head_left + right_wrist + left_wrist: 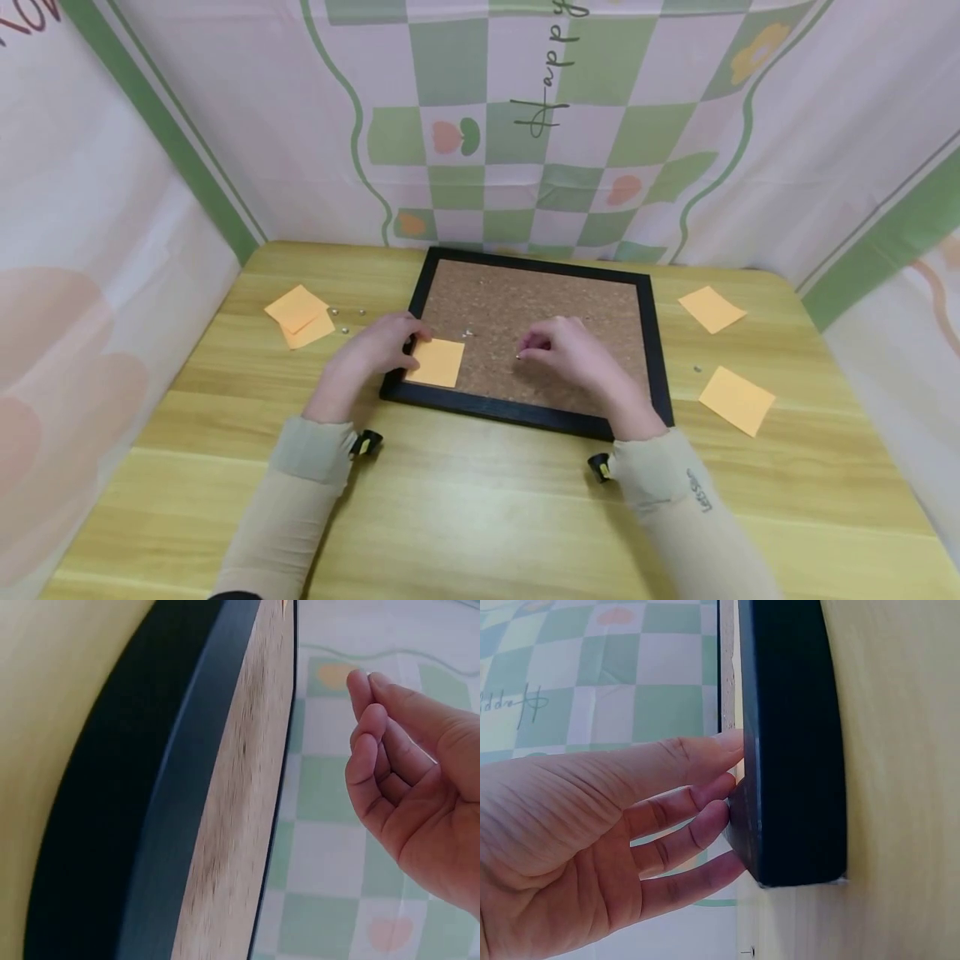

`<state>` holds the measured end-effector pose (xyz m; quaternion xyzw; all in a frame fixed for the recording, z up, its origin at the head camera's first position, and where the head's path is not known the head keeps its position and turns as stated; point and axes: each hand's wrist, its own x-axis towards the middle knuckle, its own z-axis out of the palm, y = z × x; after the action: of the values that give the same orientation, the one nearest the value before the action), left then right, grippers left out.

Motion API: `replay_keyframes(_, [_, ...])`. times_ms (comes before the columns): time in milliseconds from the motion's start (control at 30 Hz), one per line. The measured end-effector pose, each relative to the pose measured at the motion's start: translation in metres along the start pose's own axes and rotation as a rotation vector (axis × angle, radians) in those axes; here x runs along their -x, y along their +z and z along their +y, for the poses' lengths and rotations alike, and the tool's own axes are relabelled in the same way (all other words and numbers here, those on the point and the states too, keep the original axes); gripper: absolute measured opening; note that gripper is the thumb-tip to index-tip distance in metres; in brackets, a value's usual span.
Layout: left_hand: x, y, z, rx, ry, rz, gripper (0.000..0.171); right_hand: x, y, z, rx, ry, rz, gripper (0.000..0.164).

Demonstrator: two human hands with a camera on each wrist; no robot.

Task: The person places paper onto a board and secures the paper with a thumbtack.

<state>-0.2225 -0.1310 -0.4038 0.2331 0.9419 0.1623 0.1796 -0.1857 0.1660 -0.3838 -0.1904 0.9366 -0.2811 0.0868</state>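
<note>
A black-framed cork board [570, 292] lies on the wooden table. An orange sticky note [440, 364] lies flat on the cork at its lower left corner. My left hand [377, 346] reaches over the left side of the frame, its thumb and a finger resting on the note's left part. In the left wrist view, the left hand's fingers [705, 825] stretch out to the frame. Over the middle of the cork, my right hand [573, 354] pinches a small shiny thumbtack [517, 357] between thumb and index finger. In the right wrist view, its other fingers [364, 765] are curled.
A few small tacks [468, 333] are on the cork right of the note. Two overlapping orange notes [300, 315] lie at the left with tacks [345, 331] beside them. At the right lie two more notes [712, 309] and a tack [697, 368]. A patterned curtain [525, 167] hangs behind.
</note>
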Motion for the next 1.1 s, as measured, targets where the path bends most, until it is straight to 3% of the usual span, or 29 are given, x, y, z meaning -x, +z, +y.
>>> replay_keyframes(300, [0.000,0.000,0.001,0.003,0.001,0.005,0.046,-0.022,0.018,-0.016,-0.072,-0.011,-0.015,0.006])
replay_keyframes(533, [0.002,0.001,0.001,0.035,-0.036,0.024,0.046,-0.040,0.032,-0.026,-0.116,-0.017,-0.018,0.005])
replay_keyframes(933, [0.000,0.002,0.000,0.038,-0.044,0.028,0.046,-0.062,0.047,-0.032,-0.292,0.047,-0.023,0.008])
replay_keyframes(1100, [0.001,0.002,-0.001,0.041,-0.049,0.026,0.046,-0.070,0.052,-0.035,-0.286,0.071,-0.008,0.010])
